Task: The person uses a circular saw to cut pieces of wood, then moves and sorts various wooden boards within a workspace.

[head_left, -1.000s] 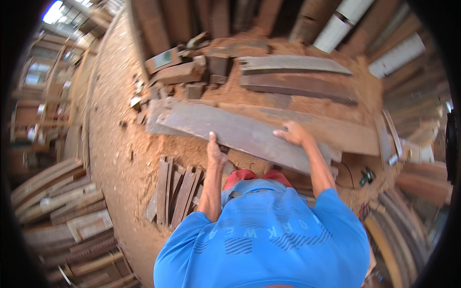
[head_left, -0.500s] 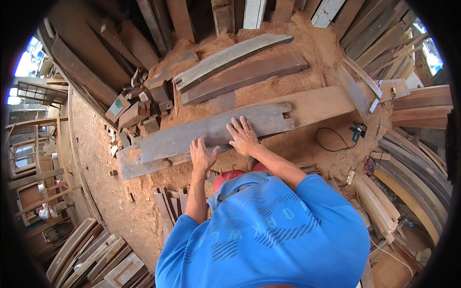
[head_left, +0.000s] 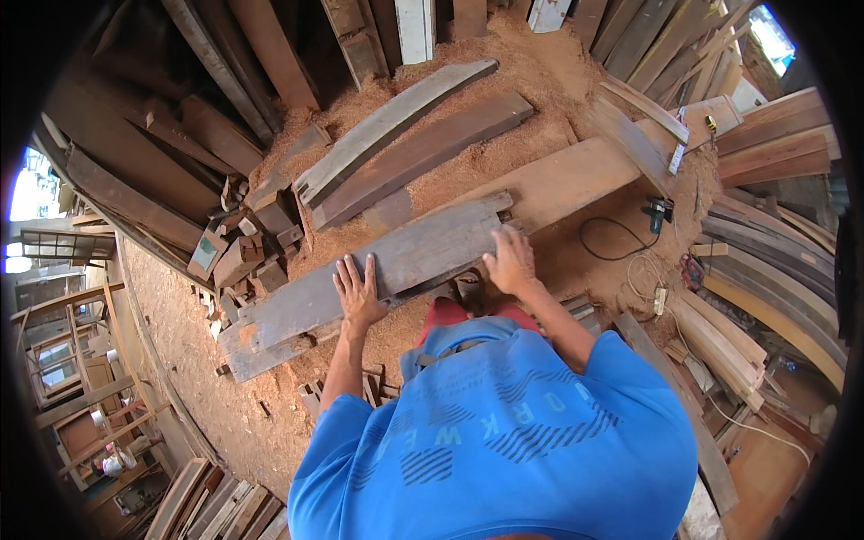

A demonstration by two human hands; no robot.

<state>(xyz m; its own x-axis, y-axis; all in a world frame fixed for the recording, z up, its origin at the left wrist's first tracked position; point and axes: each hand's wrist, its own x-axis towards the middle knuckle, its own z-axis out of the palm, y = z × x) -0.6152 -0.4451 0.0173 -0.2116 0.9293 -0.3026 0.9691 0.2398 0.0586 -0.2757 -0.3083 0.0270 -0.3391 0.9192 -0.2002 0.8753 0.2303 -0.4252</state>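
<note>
A weathered grey wooden plank (head_left: 423, 247) with a notched right end lies across in front of me, on top of other boards. My left hand (head_left: 357, 292) rests flat on it near the middle, fingers stretched and slightly spread. At the notched right end is my right hand (head_left: 511, 261), its fingers a little bent and apart, fingertips at the plank's near corner. Past that end extends a tan board (head_left: 576, 171), partly covered by the plank. Beyond lie a curved grey beam (head_left: 396, 126) and a dark brown curved beam (head_left: 432, 157), side by side on sawdust.
Wood offcuts (head_left: 238, 261) are heaped at the left. A dark green power tool (head_left: 659, 214) with a black cord sits at the right, near a white socket strip (head_left: 661, 300). Stacked curved timbers (head_left: 774, 279) fill the right side. Boards (head_left: 270, 54) lean at the back.
My left hand has shifted left along the plank and lies flatter. My right hand has moved right to the notched end. The whole view has turned slightly.
</note>
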